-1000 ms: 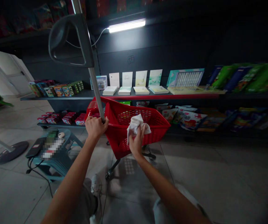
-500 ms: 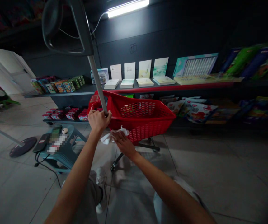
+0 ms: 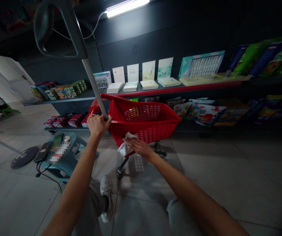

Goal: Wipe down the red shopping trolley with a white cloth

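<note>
A small red plastic shopping cart (image 3: 150,132) with slotted sides stands in front of me on dark wheeled legs. At its handle end rises a grey metal pole (image 3: 94,85) topped by a dark looped frame (image 3: 78,32). My left hand (image 3: 98,125) is closed around the foot of this pole, by the cart's rim. Against the near side of the basket my right hand (image 3: 139,147) presses a crumpled white cloth (image 3: 124,148), fingers together and extended over it. Part of the cloth hangs below the fingers.
Behind the cart runs a shelf (image 3: 162,90) with books, boxes and bagged goods. On the left, a blue-grey stool (image 3: 75,154) bears a dark device with a cable. A round pole base (image 3: 25,157) sits beyond it. My shoe (image 3: 106,186) is near the cart's wheel.
My right hand and the cloth have slid rightward and slightly down along the basket's side. My left hand stays on the pole. The view has shifted a little.
</note>
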`<action>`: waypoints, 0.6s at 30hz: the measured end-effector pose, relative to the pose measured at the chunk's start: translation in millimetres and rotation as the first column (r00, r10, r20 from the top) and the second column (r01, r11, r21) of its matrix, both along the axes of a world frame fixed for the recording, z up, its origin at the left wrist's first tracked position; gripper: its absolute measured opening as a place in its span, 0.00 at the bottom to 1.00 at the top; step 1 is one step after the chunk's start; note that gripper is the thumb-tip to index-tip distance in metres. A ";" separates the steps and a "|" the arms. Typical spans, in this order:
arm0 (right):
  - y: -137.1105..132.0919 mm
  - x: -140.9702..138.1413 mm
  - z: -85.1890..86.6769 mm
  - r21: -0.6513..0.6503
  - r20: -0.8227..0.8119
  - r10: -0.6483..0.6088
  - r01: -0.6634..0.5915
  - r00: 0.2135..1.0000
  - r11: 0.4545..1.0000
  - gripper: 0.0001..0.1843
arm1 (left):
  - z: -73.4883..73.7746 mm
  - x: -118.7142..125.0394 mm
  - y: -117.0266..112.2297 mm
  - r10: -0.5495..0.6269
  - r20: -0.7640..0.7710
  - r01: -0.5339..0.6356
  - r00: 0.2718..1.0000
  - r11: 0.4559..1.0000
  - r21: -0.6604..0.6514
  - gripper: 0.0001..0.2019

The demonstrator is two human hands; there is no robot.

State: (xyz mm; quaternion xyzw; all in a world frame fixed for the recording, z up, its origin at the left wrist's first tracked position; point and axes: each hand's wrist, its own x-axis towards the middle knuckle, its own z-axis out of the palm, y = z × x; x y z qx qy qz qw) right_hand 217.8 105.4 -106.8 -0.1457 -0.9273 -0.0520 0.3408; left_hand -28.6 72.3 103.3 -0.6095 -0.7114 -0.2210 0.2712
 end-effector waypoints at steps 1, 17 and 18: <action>2.5 12.1 8.5 -0.091 -0.044 -0.012 0.008 0.999 0.996 0.23 | 0.0 -1.2 1.4 0.000 -0.005 0.000 1.000 1.000 0.007 0.28; 39.7 132.1 25.7 -0.450 -0.462 -0.671 0.499 0.579 0.741 0.18 | -4.6 -3.9 5.7 -0.011 0.007 0.010 1.000 0.997 0.081 0.24; 44.5 136.2 24.0 -0.480 -0.480 -0.715 0.530 0.509 0.699 0.18 | -5.4 -3.9 5.6 -0.022 0.018 0.020 1.000 0.996 0.092 0.24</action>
